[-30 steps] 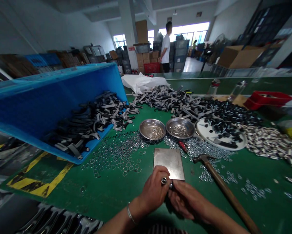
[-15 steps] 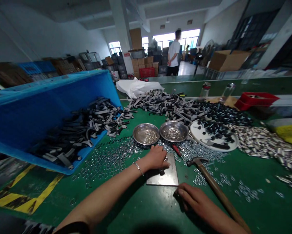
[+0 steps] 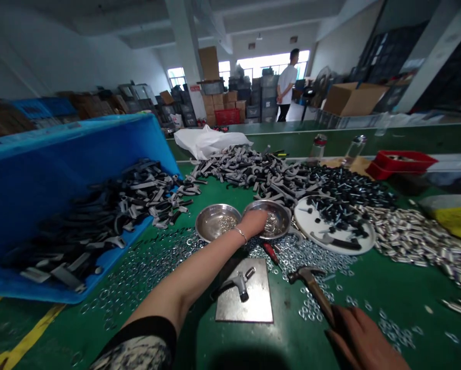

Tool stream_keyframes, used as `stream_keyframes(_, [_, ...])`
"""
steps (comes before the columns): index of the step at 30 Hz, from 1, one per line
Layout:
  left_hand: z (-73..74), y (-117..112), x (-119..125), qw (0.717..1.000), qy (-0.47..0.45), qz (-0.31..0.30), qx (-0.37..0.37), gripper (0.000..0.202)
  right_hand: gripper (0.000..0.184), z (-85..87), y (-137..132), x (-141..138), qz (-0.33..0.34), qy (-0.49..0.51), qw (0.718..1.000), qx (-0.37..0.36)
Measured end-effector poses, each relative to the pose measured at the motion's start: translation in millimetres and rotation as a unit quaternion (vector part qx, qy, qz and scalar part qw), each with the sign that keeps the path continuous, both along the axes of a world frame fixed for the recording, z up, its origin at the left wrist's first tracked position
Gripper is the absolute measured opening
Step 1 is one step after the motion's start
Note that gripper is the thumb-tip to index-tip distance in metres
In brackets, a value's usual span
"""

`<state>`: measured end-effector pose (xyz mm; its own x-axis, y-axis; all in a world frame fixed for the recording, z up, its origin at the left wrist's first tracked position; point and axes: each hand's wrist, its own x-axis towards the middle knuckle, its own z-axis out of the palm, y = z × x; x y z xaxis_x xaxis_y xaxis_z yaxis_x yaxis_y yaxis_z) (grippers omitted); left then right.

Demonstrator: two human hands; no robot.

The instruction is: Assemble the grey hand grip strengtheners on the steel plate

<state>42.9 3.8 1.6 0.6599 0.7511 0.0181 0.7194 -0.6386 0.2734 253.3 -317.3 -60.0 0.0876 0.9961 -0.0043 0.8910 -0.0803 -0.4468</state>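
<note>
My left hand (image 3: 254, 222) reaches into the right steel bowl (image 3: 287, 218), which holds small metal pins; its fingertips are hidden. My right hand (image 3: 363, 336) is closed around the wooden handle of a claw hammer (image 3: 318, 294), whose head rests on the table. Between my arms lies a flat metal plate (image 3: 260, 306). On it sits a grey and black hooked handle part (image 3: 236, 285) with a short silver cylinder (image 3: 249, 273) at its upper end. Small washers lie in the left steel bowl (image 3: 206, 222).
A blue crate (image 3: 165, 149) of handle parts stands at left. More handle parts (image 3: 253, 172) are heaped behind the bowls. A white plate (image 3: 307, 231) with black-headed screws, silver cylinders (image 3: 415, 236) and a red-handled tool (image 3: 270, 253) lie rightward. Loose washers (image 3: 153, 267) are scattered around. A person stands far back.
My left hand has left the handle part on the metal plate and moved into the right bowl. My right hand has moved right from the plate's corner onto the hammer handle.
</note>
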Motion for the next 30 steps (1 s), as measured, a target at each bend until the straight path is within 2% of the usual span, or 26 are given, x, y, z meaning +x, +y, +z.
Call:
stream_keyframes(3, [2.7, -16.4, -15.1, 0.997, -0.072, 0.004, 0.001, 0.024, 0.038, -1.7, 6.7, 2.0, -0.002, -0.011, 1.000, -0.004])
stream_keyframes(5, [4.7, -43.2, -35.5, 0.988, -0.151, 0.001, -0.030, 0.022, 0.040, 3.3, 14.9, 3.0, -0.014, 0.016, 0.999, -0.042])
stream_keyframes(7, [2.3, -79.3, -63.2, 0.962, -0.251, 0.020, -0.100, 0.017, 0.043, 13.7, 23.8, 4.0, -0.021, 0.077, 0.991, -0.110])
stream_keyframes(9, [-6.8, -114.9, -92.2, 0.932, -0.312, 0.072, -0.172, 0.014, 0.047, 28.8, 32.7, 2.8, -0.026, 0.160, 0.971, -0.176])
stream_keyframes(12, [-29.1, -148.0, -122.6, 0.909, -0.326, 0.165, -0.200, 0.012, 0.050, 55.5, 44.3, -7.4, -0.035, 0.242, 0.948, -0.204])
stream_keyframes(15, [-49.3, -154.4, -130.6, 0.906, -0.319, 0.212, -0.183, 0.013, 0.050, 77.1, 49.2, -25.1, -0.041, 0.232, 0.958, -0.163])
stream_keyframes(17, [-56.7, -152.3, -129.0, 0.907, -0.314, 0.218, -0.177, 0.014, 0.051, 83.7, 46.8, -35.4, -0.036, 0.211, 0.968, -0.127])
stream_keyframes(21, [-55.9, -150.9, -126.6, 0.913, -0.305, 0.217, -0.163, 0.013, 0.047, 76.4, 36.3, -44.1, 0.003, 0.164, 0.982, -0.097])
stream_keyframes(23, [-49.3, -152.1, -128.9, 0.938, -0.271, 0.174, -0.125, 0.013, 0.043, 66.6, 32.9, -44.4, 0.027, 0.164, 0.981, -0.100])
stream_keyframes(25, [-40.8, -154.1, -132.8, 0.975, -0.197, 0.080, -0.059, 0.016, 0.042, 57.5, 32.3, -45.1, 0.044, 0.191, 0.972, -0.127])
stream_keyframes(27, [-33.5, -157.7, -137.0, 0.992, -0.124, 0.003, -0.003, 0.021, 0.042, 54.3, 34.2, -48.7, 0.058, 0.206, 0.965, -0.150])
stream_keyframes(28, [-31.0, -160.6, -138.7, 0.994, -0.109, -0.001, 0.009, 0.031, 0.041, 56.3, 35.7, -52.5, 0.065, 0.201, 0.967, -0.145])
stream_keyframes(30, [-29.3, -169.0, -140.9, 0.993, -0.108, 0.042, 0.007, 0.077, 0.037, 67.6, 39.5, -64.4, 0.081, 0.178, 0.974, -0.114])
